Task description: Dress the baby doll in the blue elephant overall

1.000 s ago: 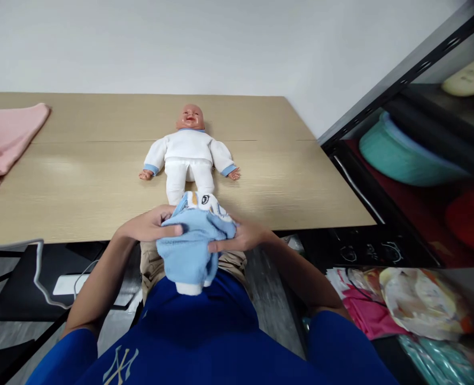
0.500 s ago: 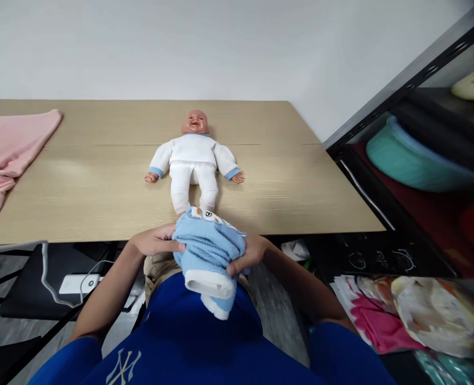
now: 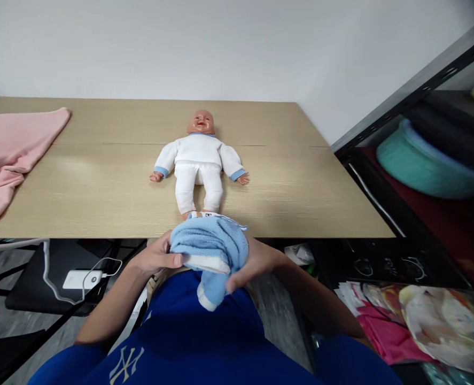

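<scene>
A baby doll [image 3: 199, 158] in a white outfit with blue cuffs lies on its back in the middle of the wooden table [image 3: 100, 187], feet toward me. Just off the table's near edge, both my hands hold a bunched light blue fleece garment [image 3: 210, 247] with a white cuff and a printed patch at its top. My left hand [image 3: 156, 256] grips its left side with the thumb on top. My right hand [image 3: 253, 262] is closed round its right side and underside. The garment hangs over my blue shirt.
A pink cloth [image 3: 12, 149] lies at the table's left end. A dark metal shelf [image 3: 401, 107] at the right holds a teal tub [image 3: 425, 160]. A white power bank [image 3: 78, 279] with cable sits below the table. Colourful packages [image 3: 413, 321] lie at lower right.
The bunched blue garment has dropped lower and been turned in my hands, its white cuff now facing me. The view has shifted so the doll's legs show fully.
</scene>
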The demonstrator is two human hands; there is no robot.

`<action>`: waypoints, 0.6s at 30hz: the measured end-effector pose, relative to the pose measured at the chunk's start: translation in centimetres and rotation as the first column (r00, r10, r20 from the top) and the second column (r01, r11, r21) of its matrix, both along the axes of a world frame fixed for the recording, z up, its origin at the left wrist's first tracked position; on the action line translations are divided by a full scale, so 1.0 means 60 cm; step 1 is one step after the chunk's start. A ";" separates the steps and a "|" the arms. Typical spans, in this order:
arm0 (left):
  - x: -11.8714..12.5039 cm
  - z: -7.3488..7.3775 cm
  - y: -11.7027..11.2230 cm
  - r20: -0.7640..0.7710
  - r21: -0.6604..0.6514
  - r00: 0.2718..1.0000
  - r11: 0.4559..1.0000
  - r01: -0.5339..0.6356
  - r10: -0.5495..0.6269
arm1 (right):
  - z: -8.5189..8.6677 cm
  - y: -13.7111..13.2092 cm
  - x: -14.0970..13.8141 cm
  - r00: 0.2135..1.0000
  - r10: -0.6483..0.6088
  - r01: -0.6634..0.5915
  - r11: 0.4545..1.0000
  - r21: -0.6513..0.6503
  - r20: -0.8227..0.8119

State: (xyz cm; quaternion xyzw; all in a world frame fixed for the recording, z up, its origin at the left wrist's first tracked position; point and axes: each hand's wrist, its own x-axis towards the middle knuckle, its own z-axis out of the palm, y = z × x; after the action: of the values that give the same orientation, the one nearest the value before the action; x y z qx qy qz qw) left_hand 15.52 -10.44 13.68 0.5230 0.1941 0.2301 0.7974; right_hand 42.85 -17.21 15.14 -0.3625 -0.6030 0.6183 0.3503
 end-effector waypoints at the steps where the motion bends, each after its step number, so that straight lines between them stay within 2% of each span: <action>1: 0.001 0.002 -0.004 -0.018 0.015 0.999 0.999 -0.034 0.034 | 0.008 -0.002 -0.010 0.996 -0.089 0.086 0.993 0.075 0.029; 4: 0.007 0.016 -0.011 -0.186 0.136 0.969 0.981 -0.139 0.164 | 0.016 -0.004 -0.034 0.911 -0.403 0.380 0.902 0.204 0.087; 6: 0.011 0.024 -0.013 -0.295 0.293 0.909 0.933 -0.207 0.294 | 0.010 -0.001 -0.040 0.856 -0.499 0.455 0.851 0.264 0.136; 9: 0.016 0.022 -0.011 -0.386 0.493 0.790 0.830 -0.259 0.476 | 0.001 0.013 -0.042 0.803 -0.543 0.464 0.828 0.314 0.245; 12: 0.026 0.005 0.000 -0.439 0.568 0.717 0.786 -0.246 0.542 | -0.006 0.036 -0.042 0.732 -0.566 0.467 0.822 0.325 0.378; 15: 0.041 -0.017 0.018 -0.431 0.594 0.695 0.761 -0.262 0.575 | -0.015 0.060 -0.039 0.696 -0.566 0.458 0.824 0.335 0.441; 18: 0.053 -0.035 0.036 -0.392 0.556 0.722 0.772 -0.306 0.569 | -0.029 0.080 -0.031 0.702 -0.559 0.455 0.829 0.326 0.442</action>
State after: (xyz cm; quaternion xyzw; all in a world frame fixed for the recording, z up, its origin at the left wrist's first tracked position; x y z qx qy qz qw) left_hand 18.70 -8.30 11.57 0.6733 0.4728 0.2990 0.4835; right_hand 40.96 -12.42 13.39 -0.6323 -0.6069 0.3145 0.3646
